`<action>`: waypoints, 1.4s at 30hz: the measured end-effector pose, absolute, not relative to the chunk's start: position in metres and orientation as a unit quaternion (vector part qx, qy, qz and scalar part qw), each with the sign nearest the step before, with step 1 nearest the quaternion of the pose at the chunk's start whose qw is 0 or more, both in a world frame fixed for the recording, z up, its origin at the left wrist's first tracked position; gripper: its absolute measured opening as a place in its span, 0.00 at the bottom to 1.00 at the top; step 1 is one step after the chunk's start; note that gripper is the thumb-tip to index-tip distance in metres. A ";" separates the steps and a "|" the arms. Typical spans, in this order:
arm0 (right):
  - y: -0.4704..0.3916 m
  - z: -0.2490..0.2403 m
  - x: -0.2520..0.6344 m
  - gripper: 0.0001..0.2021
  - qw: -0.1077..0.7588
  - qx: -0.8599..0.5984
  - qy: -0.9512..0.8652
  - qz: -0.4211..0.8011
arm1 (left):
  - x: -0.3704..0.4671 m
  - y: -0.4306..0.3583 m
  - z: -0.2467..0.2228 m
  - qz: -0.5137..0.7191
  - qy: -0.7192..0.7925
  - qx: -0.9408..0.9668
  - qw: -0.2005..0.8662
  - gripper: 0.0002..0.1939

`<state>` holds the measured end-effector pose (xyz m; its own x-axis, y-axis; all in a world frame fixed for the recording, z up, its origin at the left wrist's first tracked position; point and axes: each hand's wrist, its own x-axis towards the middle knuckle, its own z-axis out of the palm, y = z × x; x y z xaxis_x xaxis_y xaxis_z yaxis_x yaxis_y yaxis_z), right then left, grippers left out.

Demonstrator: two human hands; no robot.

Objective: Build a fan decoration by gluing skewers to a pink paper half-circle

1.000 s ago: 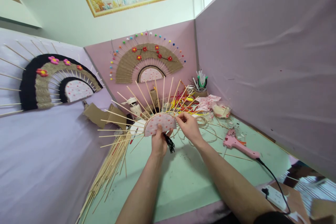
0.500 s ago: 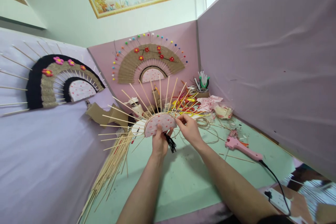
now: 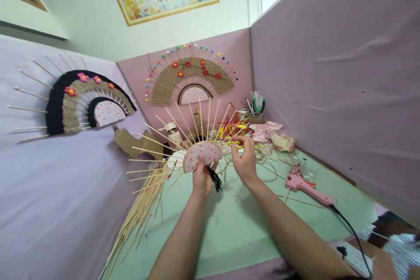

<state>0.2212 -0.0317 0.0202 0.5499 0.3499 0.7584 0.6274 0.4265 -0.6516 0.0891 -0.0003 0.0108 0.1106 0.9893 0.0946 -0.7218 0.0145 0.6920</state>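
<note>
My left hand [image 3: 202, 178] grips the lower edge of a half-round piece [image 3: 205, 153] covered in white cloth with pink dots, thumb on its front. Thin wooden sticks [image 3: 183, 119] fan out from its curved edge, and a black tassel [image 3: 215, 179] hangs beside my left hand. To the right of the piece, apart from it, my right hand [image 3: 244, 159] is raised with fingers bent and apart, nothing visible between them.
A bundle of sticks [image 3: 141, 214] lies at the left. At the right are a pink glue gun [image 3: 305, 187] and a power strip [image 3: 354, 259]. Cord, coloured strips and a jar [image 3: 257, 118] stand behind. Two finished fans [image 3: 192, 76] hang on the partitions.
My right hand has moved right, away from the half-round piece, and its fingers have parted. My left hand still holds the piece. The whole view has shifted slightly.
</note>
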 end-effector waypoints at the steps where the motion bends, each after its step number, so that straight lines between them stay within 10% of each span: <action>1: -0.036 0.022 0.217 0.12 0.701 -0.498 -0.490 -0.145 | 0.090 -0.001 0.010 0.627 0.217 0.317 0.678 0.15; 9: -0.056 0.023 0.190 0.28 0.625 -0.413 -0.632 -0.199 | 0.093 -0.013 0.010 0.616 0.206 0.409 0.641 0.18; 42: -0.057 0.024 0.188 0.17 0.604 -0.475 -0.602 -0.218 | 0.093 -0.010 0.006 0.599 0.230 0.425 0.638 0.18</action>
<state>0.1878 -0.0572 0.0243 0.1799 0.3087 0.9340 0.8350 0.4540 -0.3109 0.0926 -0.0105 0.0060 0.1765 0.9602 0.2165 -0.5691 -0.0799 0.8183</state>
